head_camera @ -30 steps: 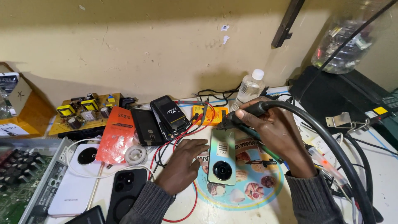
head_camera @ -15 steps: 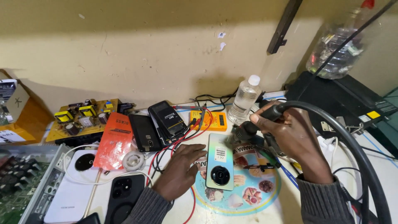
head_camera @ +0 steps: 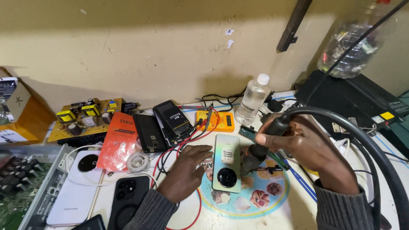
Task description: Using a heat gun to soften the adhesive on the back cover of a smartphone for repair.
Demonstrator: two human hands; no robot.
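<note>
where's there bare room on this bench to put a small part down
One bare patch lies at the front edge, between the round mat and the right hand sleeve. A narrower strip runs behind the meter, left of the bottle. The left side is crowded: phones, white phone, orange pack, red leads by the left hand.

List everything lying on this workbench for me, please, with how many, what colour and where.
pale green phone: 1, face down, centre, on round picture mat
hot-air tool: 1, black, hose arcing right
white phone: 1, left
black phones: several, left of centre
orange packet: 1, left
multimeter: 1, orange, rear centre
clear bottle: 1, white cap, by wall
circuit board: 1, tan, rear left
left hand: flat beside pale green phone
right hand: gripping hot-air tool
</note>
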